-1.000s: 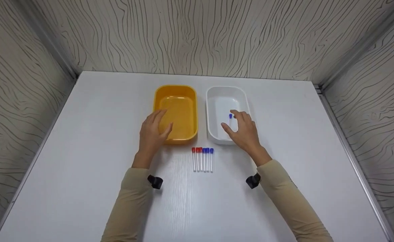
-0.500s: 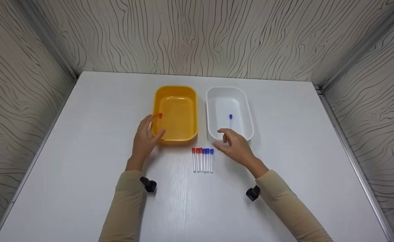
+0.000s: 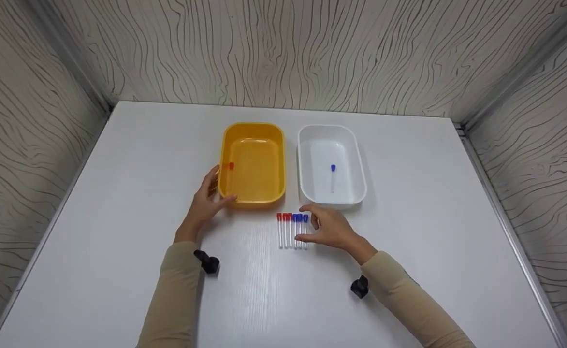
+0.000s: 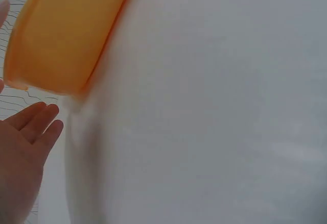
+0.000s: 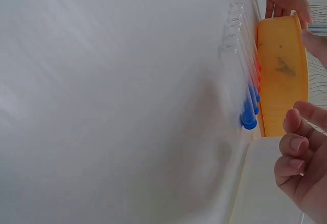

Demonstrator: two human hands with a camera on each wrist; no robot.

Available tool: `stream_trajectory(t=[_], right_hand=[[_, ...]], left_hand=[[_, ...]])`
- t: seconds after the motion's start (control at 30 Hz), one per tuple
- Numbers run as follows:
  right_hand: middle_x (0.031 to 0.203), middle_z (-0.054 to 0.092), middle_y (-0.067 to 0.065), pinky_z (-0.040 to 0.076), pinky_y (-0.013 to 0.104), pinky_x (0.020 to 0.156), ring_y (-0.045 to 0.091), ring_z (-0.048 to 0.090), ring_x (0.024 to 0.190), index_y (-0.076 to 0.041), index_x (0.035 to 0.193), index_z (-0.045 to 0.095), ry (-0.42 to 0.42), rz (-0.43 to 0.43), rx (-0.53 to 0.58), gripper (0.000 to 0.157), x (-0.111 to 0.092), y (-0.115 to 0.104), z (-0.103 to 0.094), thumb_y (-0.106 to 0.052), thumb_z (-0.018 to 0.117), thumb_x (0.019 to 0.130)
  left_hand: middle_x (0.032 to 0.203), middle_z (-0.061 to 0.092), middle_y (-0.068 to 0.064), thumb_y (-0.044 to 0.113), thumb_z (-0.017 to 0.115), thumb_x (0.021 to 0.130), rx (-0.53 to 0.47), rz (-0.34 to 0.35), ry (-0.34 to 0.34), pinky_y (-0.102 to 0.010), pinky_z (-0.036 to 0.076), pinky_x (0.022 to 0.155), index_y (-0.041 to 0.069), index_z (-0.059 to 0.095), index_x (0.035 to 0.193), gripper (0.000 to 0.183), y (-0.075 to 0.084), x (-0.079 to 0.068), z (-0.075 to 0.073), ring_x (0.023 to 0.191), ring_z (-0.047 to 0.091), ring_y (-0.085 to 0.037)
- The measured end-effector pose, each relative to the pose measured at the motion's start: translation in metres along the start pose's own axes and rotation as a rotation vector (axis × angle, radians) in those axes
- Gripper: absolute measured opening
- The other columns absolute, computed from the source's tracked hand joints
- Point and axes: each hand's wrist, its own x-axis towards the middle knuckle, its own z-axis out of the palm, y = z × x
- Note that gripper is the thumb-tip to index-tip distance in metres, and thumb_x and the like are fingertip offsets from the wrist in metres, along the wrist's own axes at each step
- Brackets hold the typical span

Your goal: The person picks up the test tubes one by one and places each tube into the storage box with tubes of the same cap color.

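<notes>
In the head view a row of clear tubes lies on the table, red-capped tubes [image 3: 284, 231] on the left and blue-capped tubes [image 3: 300, 218] on the right. My right hand [image 3: 330, 227] hovers at the row's right end, thumb and index finger spread apart around it, gripping nothing. Beside the near left corner of the yellow tub [image 3: 252, 199] is my left hand [image 3: 202, 205], its fingers relaxed and holding nothing; whether it touches the tub I cannot tell. One red-capped tube [image 3: 231, 166] lies inside that tub. A single blue-capped tube [image 3: 333, 169] lies in the white tub [image 3: 307, 186].
Both tubs stand side by side behind the row of tubes, with a narrow gap between them. The white table [image 3: 264, 299] is bounded by wood-patterned panels [image 3: 273, 53] at the back and sides. A small black camera sits at each wrist.
My right hand has come back from the white tub to the tube row. My left hand has withdrawn from over the yellow tub to its near left corner, and a red-capped tube now shows inside.
</notes>
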Motion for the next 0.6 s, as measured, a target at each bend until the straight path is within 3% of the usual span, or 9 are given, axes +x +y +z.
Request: stream_trajectory(t=[0.27, 0.43, 0.5, 0.6], right_hand=[[0.070, 0.052, 0.000, 0.033, 0.019, 0.059, 0.009, 0.041, 0.064, -0.016, 0.129, 0.058, -0.064, 0.069, -0.053, 0.082, 0.004, -0.003, 0.007, -0.056, 0.084, 0.062], [0.108, 0.070, 0.008, 0.052, 0.034, 0.082, 0.020, 0.061, 0.089, -0.016, 0.134, 0.054, -0.090, 0.075, -0.073, 0.089, 0.007, -0.004, 0.011, -0.055, 0.085, 0.061], [0.122, 0.068, 0.009, 0.052, 0.040, 0.094, 0.024, 0.063, 0.102, -0.016, 0.135, 0.053, -0.097, 0.067, -0.083, 0.090, 0.009, -0.005, 0.013, -0.055, 0.085, 0.061], [0.123, 0.068, 0.012, 0.052, 0.043, 0.095, 0.027, 0.064, 0.103, -0.016, 0.136, 0.052, -0.104, 0.059, -0.104, 0.092, 0.010, -0.006, 0.014, -0.056, 0.085, 0.060]], left_hand=[[0.158, 0.032, -0.001, 0.044, 0.077, 0.078, -0.018, -0.001, -0.042, -0.045, 0.025, 0.123, 0.046, 0.019, 0.149, 0.092, -0.005, 0.005, -0.003, 0.146, 0.033, -0.022], [0.159, 0.031, -0.001, 0.041, 0.078, 0.078, -0.068, 0.013, -0.066, -0.047, 0.023, 0.123, 0.046, 0.021, 0.149, 0.092, -0.007, 0.007, -0.003, 0.147, 0.033, -0.022], [0.159, 0.030, 0.000, 0.043, 0.079, 0.077, -0.082, 0.004, -0.074, -0.048, 0.023, 0.123, 0.047, 0.021, 0.148, 0.092, -0.007, 0.007, -0.003, 0.147, 0.033, -0.022], [0.160, 0.030, 0.002, 0.046, 0.079, 0.075, -0.099, -0.027, -0.080, -0.050, 0.021, 0.123, 0.049, 0.022, 0.147, 0.092, -0.007, 0.008, -0.003, 0.147, 0.033, -0.021]])
